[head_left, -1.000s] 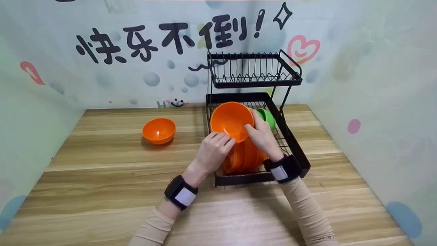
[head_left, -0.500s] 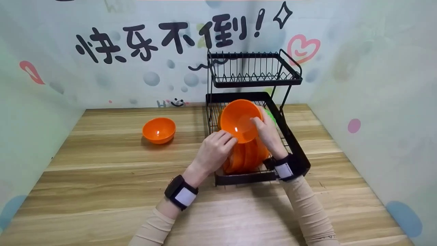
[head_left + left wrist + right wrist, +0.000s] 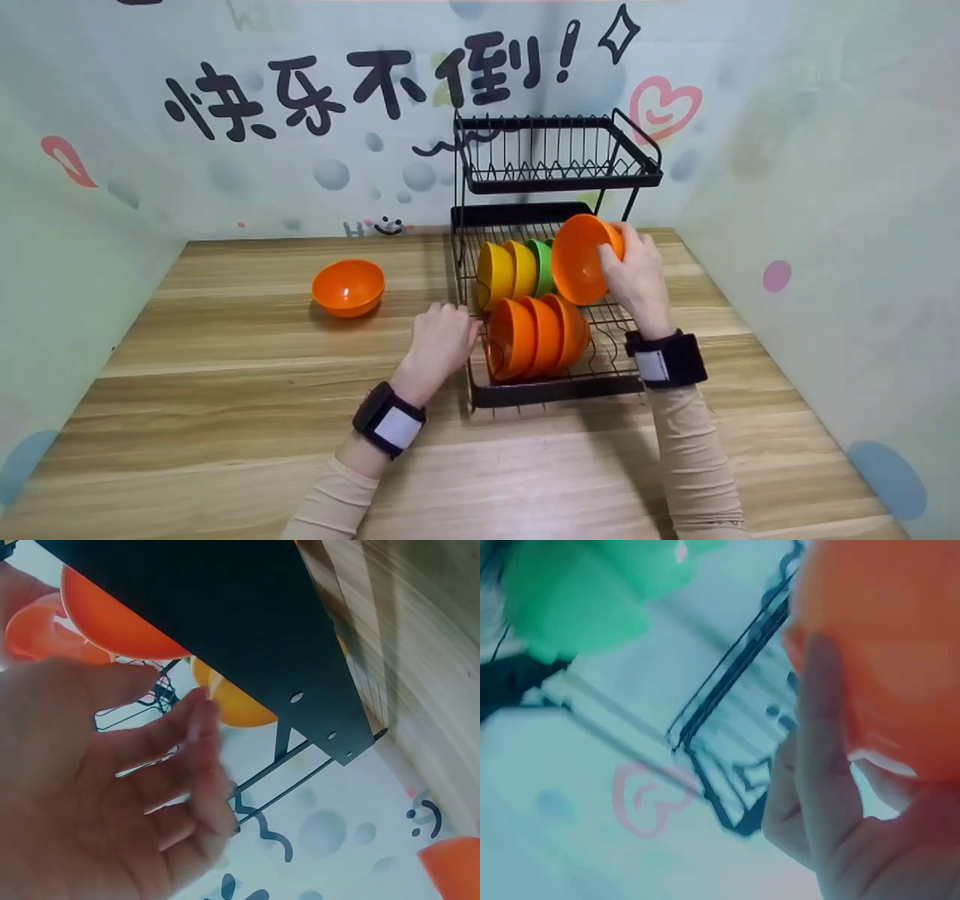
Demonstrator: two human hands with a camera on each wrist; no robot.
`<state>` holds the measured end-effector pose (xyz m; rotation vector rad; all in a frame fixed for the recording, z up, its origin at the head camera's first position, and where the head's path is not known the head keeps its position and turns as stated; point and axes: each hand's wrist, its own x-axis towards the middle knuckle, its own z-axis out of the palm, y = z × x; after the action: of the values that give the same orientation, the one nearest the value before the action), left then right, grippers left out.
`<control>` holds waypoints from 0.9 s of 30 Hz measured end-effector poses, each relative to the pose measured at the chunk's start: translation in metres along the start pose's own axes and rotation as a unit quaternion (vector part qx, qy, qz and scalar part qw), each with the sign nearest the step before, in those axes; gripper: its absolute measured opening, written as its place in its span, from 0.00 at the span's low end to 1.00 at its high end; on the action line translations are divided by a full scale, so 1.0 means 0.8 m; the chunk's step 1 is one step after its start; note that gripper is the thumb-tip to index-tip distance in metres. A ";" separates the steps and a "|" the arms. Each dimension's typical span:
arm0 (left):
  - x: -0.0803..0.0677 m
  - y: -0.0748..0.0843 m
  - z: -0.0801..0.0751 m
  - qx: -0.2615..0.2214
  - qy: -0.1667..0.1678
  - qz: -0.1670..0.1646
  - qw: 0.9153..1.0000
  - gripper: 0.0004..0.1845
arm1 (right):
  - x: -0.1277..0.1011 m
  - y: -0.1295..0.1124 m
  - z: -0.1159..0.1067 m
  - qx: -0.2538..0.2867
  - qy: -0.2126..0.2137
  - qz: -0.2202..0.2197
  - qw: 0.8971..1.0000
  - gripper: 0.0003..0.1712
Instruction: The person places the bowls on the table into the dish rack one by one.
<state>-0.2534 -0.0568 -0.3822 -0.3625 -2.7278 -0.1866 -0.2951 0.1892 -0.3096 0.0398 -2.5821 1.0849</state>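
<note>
My right hand [image 3: 637, 277] grips an orange bowl [image 3: 579, 259] by its rim, thumb inside and fingers behind. This bowl is tilted above the lower tier of a black dish rack [image 3: 559, 390]. In the right wrist view the fingers lie along the bowl's outer wall [image 3: 900, 667]. Beside the rack's left edge, my left hand [image 3: 442, 337] holds nothing, its fingers loosely bent in the left wrist view. Several orange bowls [image 3: 512, 341] stand on edge in the front row of the rack. Behind them stand yellow bowls [image 3: 493, 274] and green bowls [image 3: 541, 266], partly hidden by the held bowl.
Another orange bowl [image 3: 349, 289] sits upright on the wooden table [image 3: 225, 420], left of the rack. The rack's upper tier [image 3: 562, 180] overhangs the back of the lower one. Walls enclose the table at the back and both sides.
The right hand has carried the orange bowl rightward, exposing the yellow bowls. The left hand has let go of that bowl's rim and moved left and slightly down.
</note>
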 end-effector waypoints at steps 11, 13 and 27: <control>-0.004 0.002 0.002 -0.011 -0.057 0.004 0.998 0.13 | -0.004 0.014 -0.016 -0.150 -0.075 0.068 0.984 0.33; -0.004 0.002 0.003 -0.011 -0.057 0.004 0.998 0.13 | -0.004 0.015 -0.016 -0.169 -0.091 0.067 0.979 0.34; -0.002 0.001 0.004 -0.024 -0.073 -0.013 0.997 0.12 | -0.005 0.020 -0.002 -0.234 -0.199 0.064 0.949 0.38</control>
<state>-0.2531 -0.0560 -0.3859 -0.3680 -2.8764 -0.2410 -0.2932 0.2012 -0.3212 -0.0280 -3.1833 0.5097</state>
